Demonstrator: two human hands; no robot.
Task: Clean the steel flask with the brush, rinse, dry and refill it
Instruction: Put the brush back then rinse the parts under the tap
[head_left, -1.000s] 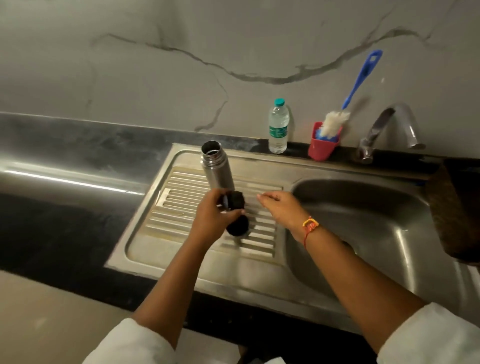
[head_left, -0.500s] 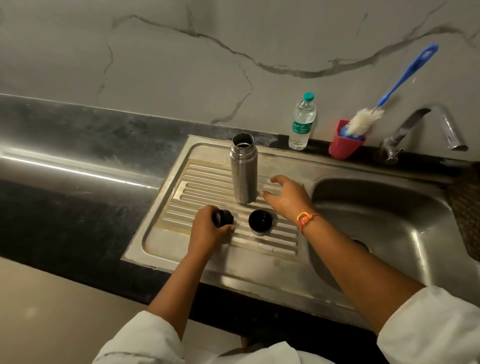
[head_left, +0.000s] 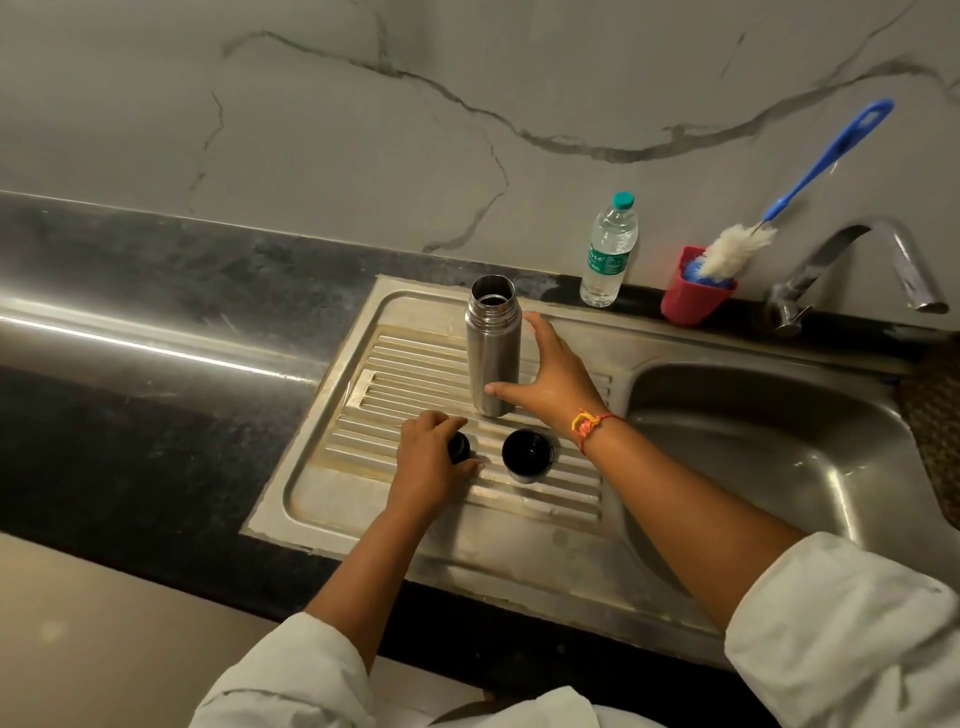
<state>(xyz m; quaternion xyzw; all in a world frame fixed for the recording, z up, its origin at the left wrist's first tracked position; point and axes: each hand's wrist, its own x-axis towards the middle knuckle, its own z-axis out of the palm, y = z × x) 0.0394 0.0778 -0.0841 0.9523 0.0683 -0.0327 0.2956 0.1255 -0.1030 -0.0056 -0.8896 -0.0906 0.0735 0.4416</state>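
The steel flask (head_left: 492, 358) stands straight up on the ribbed draining board (head_left: 410, 364) with its open mouth at the top. The right hand (head_left: 553, 371) is just on its right side, spread wide like a C, with the thumb touching the low front and the fingers near the back, not closed on it yet. The left hand (head_left: 428, 460) sits lower on the board, curled over a black stopper (head_left: 460, 446) beside the black cup lid (head_left: 527, 453), so the right hand looks like the nearer one to lift the flask toward the brush (head_left: 737, 249) in the red cup (head_left: 693, 301) on the right.
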